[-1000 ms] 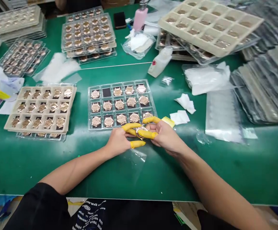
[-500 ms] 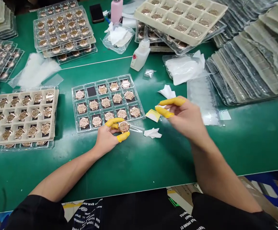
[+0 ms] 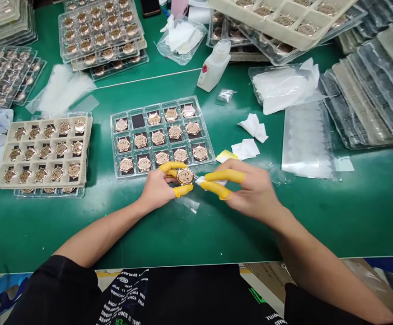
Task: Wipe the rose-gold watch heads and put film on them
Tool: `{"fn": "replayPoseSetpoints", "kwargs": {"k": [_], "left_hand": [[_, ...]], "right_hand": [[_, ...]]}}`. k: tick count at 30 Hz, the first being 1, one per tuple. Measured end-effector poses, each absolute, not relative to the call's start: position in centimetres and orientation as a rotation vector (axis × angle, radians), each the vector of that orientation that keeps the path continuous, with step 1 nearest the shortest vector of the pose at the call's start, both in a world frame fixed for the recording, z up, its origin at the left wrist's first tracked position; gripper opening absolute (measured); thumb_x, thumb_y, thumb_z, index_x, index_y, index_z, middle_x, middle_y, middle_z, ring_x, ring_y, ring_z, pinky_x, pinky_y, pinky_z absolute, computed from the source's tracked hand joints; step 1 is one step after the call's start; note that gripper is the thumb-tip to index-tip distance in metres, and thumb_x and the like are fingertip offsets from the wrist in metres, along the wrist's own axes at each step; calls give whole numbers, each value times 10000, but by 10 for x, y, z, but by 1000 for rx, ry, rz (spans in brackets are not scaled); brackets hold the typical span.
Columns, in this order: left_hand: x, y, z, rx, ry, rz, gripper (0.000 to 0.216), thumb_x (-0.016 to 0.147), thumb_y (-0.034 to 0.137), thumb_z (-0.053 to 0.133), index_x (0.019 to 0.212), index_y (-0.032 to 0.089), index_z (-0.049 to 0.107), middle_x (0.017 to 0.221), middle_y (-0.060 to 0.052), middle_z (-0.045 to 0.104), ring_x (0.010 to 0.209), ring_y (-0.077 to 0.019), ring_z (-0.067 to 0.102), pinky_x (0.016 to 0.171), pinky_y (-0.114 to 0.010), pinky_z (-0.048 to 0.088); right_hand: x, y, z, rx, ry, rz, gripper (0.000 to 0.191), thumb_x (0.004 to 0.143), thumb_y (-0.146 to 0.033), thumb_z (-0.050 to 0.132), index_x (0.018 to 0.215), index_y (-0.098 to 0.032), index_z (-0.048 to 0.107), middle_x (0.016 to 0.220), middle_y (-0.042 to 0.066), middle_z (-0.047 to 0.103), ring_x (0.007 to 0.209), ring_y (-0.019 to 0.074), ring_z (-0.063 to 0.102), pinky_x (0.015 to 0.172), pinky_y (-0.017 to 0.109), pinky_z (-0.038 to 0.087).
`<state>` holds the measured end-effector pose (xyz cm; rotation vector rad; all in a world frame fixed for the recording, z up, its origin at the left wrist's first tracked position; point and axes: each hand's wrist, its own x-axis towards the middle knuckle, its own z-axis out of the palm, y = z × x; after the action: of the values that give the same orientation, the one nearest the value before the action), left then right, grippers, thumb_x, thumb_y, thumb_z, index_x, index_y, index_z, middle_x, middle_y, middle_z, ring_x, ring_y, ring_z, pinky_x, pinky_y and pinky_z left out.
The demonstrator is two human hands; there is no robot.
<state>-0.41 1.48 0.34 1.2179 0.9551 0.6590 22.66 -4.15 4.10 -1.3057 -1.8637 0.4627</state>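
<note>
My left hand (image 3: 159, 185), with yellow finger cots, pinches a rose-gold watch case (image 3: 185, 176) just in front of a clear tray (image 3: 162, 135) filled with similar cases; one cell in its back row shows only a dark pad. My right hand (image 3: 247, 189), also in yellow cots, pinches a small white wipe (image 3: 203, 181) close to the case's right side. A scrap of clear film (image 3: 190, 204) lies on the green mat under the hands.
A beige tray of cases (image 3: 44, 151) sits at left. Stacked trays (image 3: 101, 34) stand at the back left and back right. A white bottle (image 3: 214, 67), white wipes (image 3: 254, 128), a yellow slip (image 3: 226, 155) and plastic bags (image 3: 306, 140) lie to the right.
My right hand, lifted off to the right half a second ago, has come back to the watch case with a white wipe. The left hand still holds the case.
</note>
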Motion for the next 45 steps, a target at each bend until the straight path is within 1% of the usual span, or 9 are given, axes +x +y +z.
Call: {"fn": "replayPoseSetpoints", "kwargs": {"k": [4, 11, 16, 22, 27, 34, 38, 42, 45], "left_hand": [[-4, 15, 3, 1203, 926, 654, 564, 624, 198, 912, 1163, 158, 752, 961, -38, 802, 840, -150, 773, 877, -300, 673], [-4, 15, 1, 1229, 939, 653, 604, 600, 177, 910, 1190, 154, 780, 939, -34, 795, 816, -142, 757, 848, -284, 671], [-5, 14, 1, 1199, 979, 636, 635, 612, 200, 925, 1226, 149, 772, 933, -45, 807, 811, -152, 770, 860, -298, 674], [-6, 14, 1, 1193, 994, 641, 638, 605, 218, 944, 1219, 157, 781, 914, -38, 806, 817, -158, 775, 869, -309, 679], [-4, 15, 2, 1118, 990, 648, 668, 561, 208, 970, 1196, 151, 769, 923, -38, 805, 804, -163, 782, 827, -301, 682], [-4, 14, 2, 1081, 1006, 672, 671, 553, 200, 967, 1192, 144, 772, 948, -53, 822, 818, -170, 794, 835, -308, 689], [-5, 10, 2, 1087, 1000, 712, 649, 595, 255, 977, 1199, 143, 769, 970, -72, 841, 889, -209, 820, 915, -375, 704], [-8, 5, -1, 1277, 953, 776, 590, 678, 295, 951, 1224, 160, 775, 1030, -81, 858, 1002, -238, 835, 1010, -402, 689], [-10, 2, -7, 1495, 871, 860, 532, 734, 314, 927, 1224, 170, 779, 1080, -74, 861, 994, -231, 841, 976, -369, 702]], "right_hand": [[202, -20, 33, -1259, -2047, 345, 172, 985, -243, 623, 983, -244, 794, 812, 54, 674, 718, 178, 596, 612, 327, 450], [203, -22, 20, -1168, -2016, 369, 138, 975, -213, 651, 1003, -238, 784, 837, 45, 638, 722, 163, 588, 617, 308, 463], [201, -22, 20, -1190, -1988, 364, 120, 976, -232, 665, 991, -244, 783, 771, 26, 574, 687, 160, 544, 597, 305, 434], [199, -21, 16, -1274, -1904, 399, 129, 984, -279, 662, 979, -241, 786, 793, 41, 585, 712, 172, 547, 614, 325, 425], [199, -17, 15, -1250, -1846, 556, 119, 981, -308, 691, 942, -252, 788, 788, 28, 570, 715, 168, 538, 630, 324, 423], [192, -11, 12, -1230, -1841, 494, 122, 1001, -295, 677, 977, -246, 786, 787, 22, 583, 705, 164, 546, 627, 330, 428], [221, -8, 18, -1501, -1808, 278, 116, 992, -326, 687, 1006, -265, 785, 883, 67, 653, 846, 232, 558, 738, 392, 449], [240, -20, 27, -1465, -1919, 427, 236, 999, -348, 690, 1226, -297, 728, 1079, 74, 728, 1021, 267, 601, 879, 437, 474], [233, -28, 29, -1384, -2011, 507, 204, 1014, -319, 680, 1213, -284, 706, 1054, 52, 749, 1022, 254, 625, 879, 422, 442]]}}
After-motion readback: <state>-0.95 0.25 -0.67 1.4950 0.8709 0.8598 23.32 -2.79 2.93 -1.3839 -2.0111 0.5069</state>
